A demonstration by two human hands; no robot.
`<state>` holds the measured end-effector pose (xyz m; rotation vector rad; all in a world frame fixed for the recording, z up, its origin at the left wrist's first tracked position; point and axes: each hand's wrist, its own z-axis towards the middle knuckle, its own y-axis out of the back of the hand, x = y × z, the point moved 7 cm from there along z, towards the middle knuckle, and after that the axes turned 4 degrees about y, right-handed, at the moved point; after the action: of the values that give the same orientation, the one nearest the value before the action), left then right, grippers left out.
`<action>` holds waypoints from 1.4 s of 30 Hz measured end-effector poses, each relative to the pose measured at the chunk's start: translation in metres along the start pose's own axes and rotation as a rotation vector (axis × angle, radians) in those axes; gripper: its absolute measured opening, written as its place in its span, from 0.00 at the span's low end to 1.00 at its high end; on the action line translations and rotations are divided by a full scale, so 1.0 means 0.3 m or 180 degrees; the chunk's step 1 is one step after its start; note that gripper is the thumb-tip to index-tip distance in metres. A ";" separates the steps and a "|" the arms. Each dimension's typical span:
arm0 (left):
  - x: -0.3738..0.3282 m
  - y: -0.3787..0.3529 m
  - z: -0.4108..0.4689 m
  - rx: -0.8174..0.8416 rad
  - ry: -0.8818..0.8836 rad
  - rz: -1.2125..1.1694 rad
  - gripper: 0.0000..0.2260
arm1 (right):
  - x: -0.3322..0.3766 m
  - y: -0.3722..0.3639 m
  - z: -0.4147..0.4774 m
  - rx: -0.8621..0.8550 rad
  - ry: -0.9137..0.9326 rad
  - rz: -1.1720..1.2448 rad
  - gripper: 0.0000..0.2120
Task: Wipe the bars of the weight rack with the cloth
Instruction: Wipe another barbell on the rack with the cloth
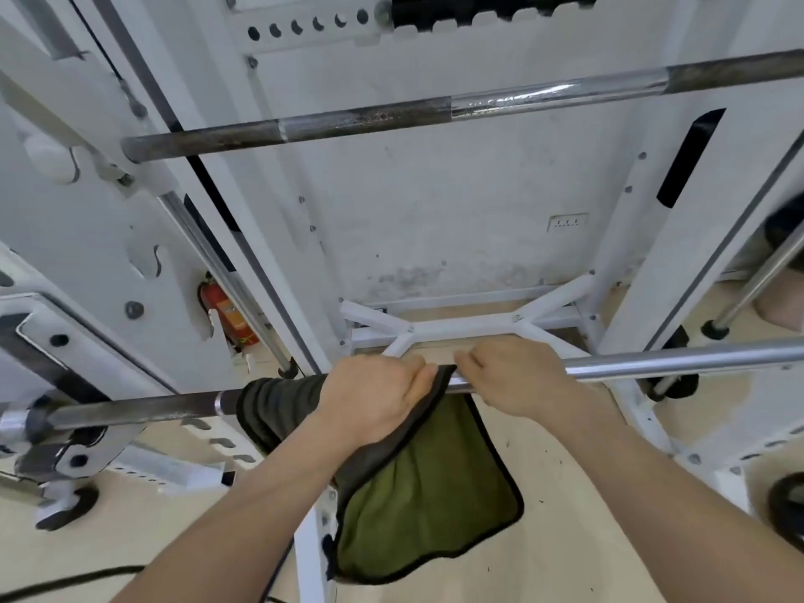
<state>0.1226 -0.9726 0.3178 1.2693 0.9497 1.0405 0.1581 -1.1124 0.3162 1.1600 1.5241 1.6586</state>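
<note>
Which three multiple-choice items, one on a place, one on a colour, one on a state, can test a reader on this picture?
1. Where does the cloth hang?
A. on the lower bar
B. on the upper bar
C. on the floor

2. What colour is the cloth's inner face?
A. red
B. green
C. white

3. What is the right hand doing?
A. hanging free
B. holding a bottle
C. gripping the bar

Answers:
1 A: the cloth drapes over the lower bar, under the left hand.
2 B: the hanging part is green.
3 C: the right hand closes on that bar.
</note>
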 end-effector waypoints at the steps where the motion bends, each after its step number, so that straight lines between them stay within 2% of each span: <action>1: 0.004 -0.009 0.023 0.0133 0.0228 -0.0121 0.26 | 0.019 -0.004 -0.001 -0.0211 0.0142 -0.0381 0.23; 2: 0.009 -0.021 0.045 0.0317 0.0457 -0.0191 0.26 | 0.033 -0.008 -0.004 -0.0350 0.0252 -0.0658 0.20; 5: 0.028 -0.047 0.077 0.0788 0.0870 -0.0568 0.26 | 0.054 -0.013 -0.005 -0.0209 0.0533 -0.1033 0.12; 7: 0.033 -0.026 0.060 0.0641 0.0617 -0.0901 0.22 | 0.057 0.003 -0.009 -0.0311 0.0449 -0.0877 0.15; 9: 0.013 0.023 0.010 0.0095 -0.0060 -0.1315 0.14 | 0.039 0.006 -0.003 -0.0444 0.0248 -0.0610 0.20; 11: -0.012 0.016 -0.047 0.0068 -0.0457 -0.0935 0.22 | 0.031 -0.023 0.004 -0.0448 0.0311 -0.0444 0.21; 12: -0.020 -0.021 -0.060 0.0128 -0.0428 -0.0473 0.27 | 0.028 -0.031 0.007 -0.0449 0.0388 -0.0506 0.20; 13: -0.035 -0.043 -0.058 -0.0032 -0.0327 -0.0004 0.27 | 0.028 -0.036 0.011 -0.0405 0.0451 -0.0580 0.18; 15: -0.074 -0.040 -0.020 -0.0390 -0.0052 0.0608 0.17 | 0.030 -0.050 0.016 -0.0362 0.0535 -0.0725 0.14; 16: -0.080 -0.029 0.015 -0.0362 0.0125 0.0664 0.13 | 0.034 -0.048 0.015 -0.0378 0.0536 -0.0743 0.13; 18: -0.065 -0.036 0.084 0.0201 0.0389 0.0428 0.09 | 0.034 -0.044 0.016 -0.0398 0.0469 -0.0762 0.14; 23: -0.041 -0.107 0.126 0.2817 0.0636 -0.1076 0.12 | 0.013 -0.038 0.027 -0.0240 0.0074 -0.0467 0.19; 24: -0.040 -0.115 0.123 0.3119 0.0685 -0.1298 0.12 | 0.013 -0.035 0.029 -0.0243 0.0046 -0.0436 0.20; 26: -0.037 -0.117 0.119 0.3276 0.0695 -0.1466 0.15 | 0.017 -0.030 0.028 -0.0187 0.0038 -0.0487 0.20; 28: -0.027 -0.116 0.119 0.2865 0.0638 -0.1242 0.16 | 0.025 -0.027 0.021 -0.0115 0.0117 -0.0597 0.19; 29: -0.023 -0.111 0.121 0.2460 0.0617 -0.1067 0.15 | 0.031 -0.026 0.020 -0.0079 0.0180 -0.0694 0.18; 32: -0.016 -0.050 0.070 0.0659 0.0370 -0.0243 0.10 | 0.040 -0.026 0.019 0.0108 0.0329 -0.0890 0.14; 34: 0.002 -0.029 0.005 -0.0236 0.0077 0.0329 0.10 | 0.045 -0.024 0.018 0.0174 0.0358 -0.0863 0.12; 35: 0.035 -0.022 -0.021 -0.0444 0.0039 0.0505 0.10 | 0.049 -0.023 0.017 0.0171 0.0365 -0.0834 0.10; 36: 0.087 -0.021 -0.043 -0.0434 0.0126 0.0572 0.11 | 0.051 -0.020 0.015 0.0154 0.0343 -0.0772 0.08; 39: 0.234 -0.014 -0.099 -0.0133 0.0644 0.0484 0.13 | 0.044 -0.016 0.012 0.0107 0.0190 -0.0600 0.08; 42: 0.249 -0.021 -0.109 -0.0115 0.0881 0.0507 0.09 | 0.037 -0.024 0.019 0.0097 0.0118 -0.0707 0.10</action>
<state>0.1120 -0.8920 0.3097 1.2053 1.0445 1.3783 0.1573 -1.0990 0.3111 0.9415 1.6421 1.5204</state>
